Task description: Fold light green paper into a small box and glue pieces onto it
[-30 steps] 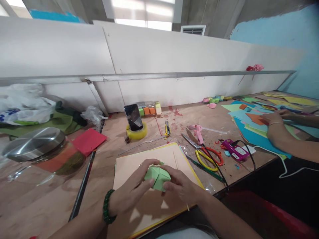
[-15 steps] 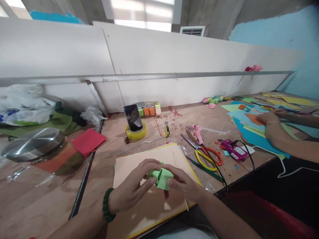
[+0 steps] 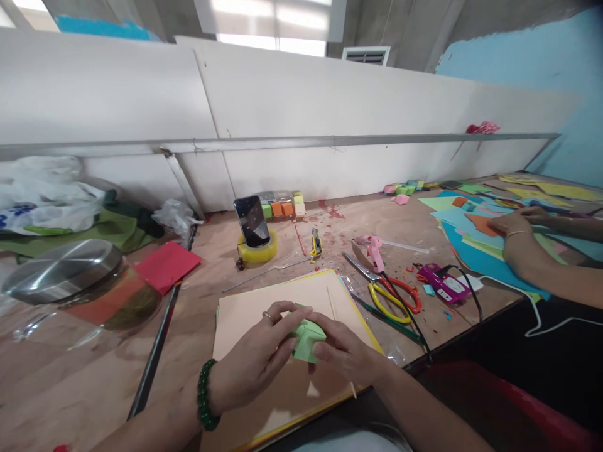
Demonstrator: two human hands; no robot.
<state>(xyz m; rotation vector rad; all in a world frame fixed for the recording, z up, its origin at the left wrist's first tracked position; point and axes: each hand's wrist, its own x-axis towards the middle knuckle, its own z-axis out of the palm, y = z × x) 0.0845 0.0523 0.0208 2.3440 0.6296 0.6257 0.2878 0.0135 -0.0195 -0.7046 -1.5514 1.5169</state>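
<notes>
Between my two hands is a small light-green folded paper box, held above a stack of peach and yellow paper sheets. My left hand, with a ring and a green bead bracelet, closes on the box's left side. On the opposite side, my right hand pinches it between thumb and fingers. Fingers cover part of the box's back and left edge. A thin wooden stick lies on the sheets, partly under my right hand.
Scissors, a pink glue gun and a purple power strip lie to the right. A phone leans on a tape roll; a glass jar stands left. Another person's hands work among coloured papers at far right.
The gap at the top of the green paper box has closed between my hands. My left fingers have moved slightly right over it.
</notes>
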